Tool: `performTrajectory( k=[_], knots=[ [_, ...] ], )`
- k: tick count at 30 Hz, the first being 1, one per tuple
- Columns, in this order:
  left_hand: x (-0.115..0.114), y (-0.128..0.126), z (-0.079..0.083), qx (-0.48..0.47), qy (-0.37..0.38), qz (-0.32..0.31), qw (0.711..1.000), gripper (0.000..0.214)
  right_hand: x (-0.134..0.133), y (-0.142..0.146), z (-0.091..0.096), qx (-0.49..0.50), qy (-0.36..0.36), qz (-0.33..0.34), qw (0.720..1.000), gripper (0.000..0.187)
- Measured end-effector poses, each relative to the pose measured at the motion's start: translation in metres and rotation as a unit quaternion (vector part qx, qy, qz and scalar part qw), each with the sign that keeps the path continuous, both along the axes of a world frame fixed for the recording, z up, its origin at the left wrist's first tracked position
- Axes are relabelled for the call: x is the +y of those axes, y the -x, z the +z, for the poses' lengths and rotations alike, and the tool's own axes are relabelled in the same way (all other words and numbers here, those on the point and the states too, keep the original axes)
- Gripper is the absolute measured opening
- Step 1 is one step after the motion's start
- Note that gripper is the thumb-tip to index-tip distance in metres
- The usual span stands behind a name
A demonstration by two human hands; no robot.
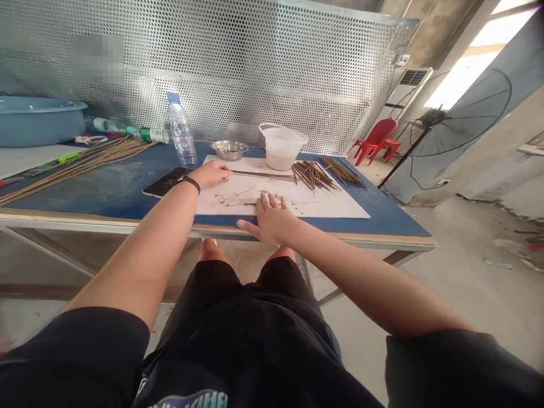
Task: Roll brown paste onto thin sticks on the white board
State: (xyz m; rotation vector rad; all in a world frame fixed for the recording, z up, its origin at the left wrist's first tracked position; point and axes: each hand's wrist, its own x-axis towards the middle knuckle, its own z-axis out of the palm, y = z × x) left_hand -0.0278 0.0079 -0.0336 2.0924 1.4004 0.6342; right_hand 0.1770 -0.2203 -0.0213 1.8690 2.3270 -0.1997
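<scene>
My left hand [215,173] is curled closed at the left end of a few thin brown sticks [263,174], its fingertips pinched on a stick end. They lie across a white board [348,207] smeared with brown residue. Flat near the board's front edge rests my right hand [274,221], palm down, fingers spread and thumb out to the left. A thin strand seems to pass under its fingertips, too fine to make out. To the right lies a loose pile of brown sticks [314,177], with another bundle of sticks [344,171] beyond it.
Behind the board stand a white plastic bucket [284,148] and a metal bowl [229,150]. A phone [168,182] and a water bottle [182,133] are left of it. Long tan rods [85,161] and a blue basin [40,122] occupy the table's left; perforated metal sheeting [238,68] rises behind.
</scene>
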Motion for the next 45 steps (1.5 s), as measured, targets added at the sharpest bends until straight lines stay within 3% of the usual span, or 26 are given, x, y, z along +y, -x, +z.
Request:
performTrajectory(
  k=[8, 11, 14, 17, 21, 23, 26, 28, 32, 38, 41, 45],
  knots=[
    [0.001, 0.002, -0.004, -0.021, -0.006, -0.018, 1.000, 0.028, 0.073, 0.000, 0.000, 0.034, 0.008, -0.069, 0.997, 0.110],
    [0.004, 0.003, -0.006, -0.041, -0.006, -0.019, 0.999, 0.028, 0.085, -0.004, 0.001, 0.037, 0.008, -0.073, 0.997, 0.107],
    [0.005, 0.002, -0.005, -0.034, -0.009, -0.011, 0.999, 0.028, 0.071, -0.006, 0.003, 0.030, 0.019, -0.055, 0.998, 0.106],
    [0.001, 0.002, -0.002, -0.010, -0.006, -0.013, 1.000, 0.027, 0.040, -0.007, 0.004, 0.030, 0.032, -0.027, 0.999, 0.108],
    [-0.004, 0.000, 0.002, -0.013, 0.001, 0.002, 1.000, 0.023, 0.010, -0.021, 0.008, 0.046, -0.047, 0.015, 0.998, 0.107],
    [-0.006, -0.001, 0.003, -0.017, 0.008, 0.006, 1.000, 0.022, 0.008, -0.040, 0.011, 0.036, -0.090, 0.029, 0.995, 0.092],
    [-0.006, -0.002, 0.003, -0.011, 0.009, 0.004, 1.000, 0.023, 0.013, -0.079, 0.013, 0.014, -0.086, -0.003, 0.996, 0.058],
    [-0.005, -0.001, 0.002, -0.010, 0.008, 0.000, 1.000, 0.024, 0.016, -0.104, 0.011, 0.015, -0.100, -0.027, 0.995, 0.050],
    [-0.003, -0.001, 0.001, -0.020, 0.009, -0.009, 1.000, 0.026, 0.023, -0.128, 0.001, 0.031, -0.136, 0.014, 0.990, 0.038],
    [-0.004, 0.000, 0.002, -0.011, -0.001, -0.005, 1.000, 0.024, 0.046, -0.103, -0.002, -0.009, -0.146, 0.040, 0.988, 0.033],
    [-0.004, 0.000, 0.002, -0.017, -0.003, -0.005, 1.000, 0.025, 0.059, -0.089, 0.007, 0.017, -0.140, 0.051, 0.989, 0.033],
    [-0.004, -0.001, 0.000, -0.029, 0.004, -0.015, 0.999, 0.030, 0.070, -0.070, 0.024, 0.058, -0.095, 0.006, 0.994, 0.036]
  ],
)
